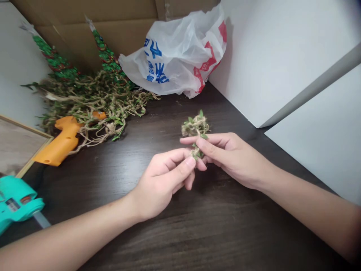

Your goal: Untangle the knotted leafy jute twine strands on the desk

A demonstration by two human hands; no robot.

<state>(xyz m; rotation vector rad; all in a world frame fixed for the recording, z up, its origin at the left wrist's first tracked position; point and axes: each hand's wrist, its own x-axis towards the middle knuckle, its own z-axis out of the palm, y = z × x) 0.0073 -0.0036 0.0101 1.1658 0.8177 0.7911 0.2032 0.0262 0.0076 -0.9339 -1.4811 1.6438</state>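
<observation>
Both of my hands meet over the dark tabletop, around a twine garland with small green leaves (196, 124). My left hand (166, 173) is closed, its thumb and index finger pinching the lower end of the garland. With thumb against index finger, my right hand (228, 154) grips the same strand a little higher. A tangled, leafy clump of it sticks up beyond the right index finger. The right hand's lower fingers are partly hidden behind the strand and the left hand.
Tangled leafy twine (113, 101) lies at the back left, near two green tinsel cones (105, 56). An orange-handled tool (63, 141) and a teal glue gun (19, 203) lie left. A plastic bag (180, 52) leans on cardboard (98, 11); white panels (282, 45) stand right.
</observation>
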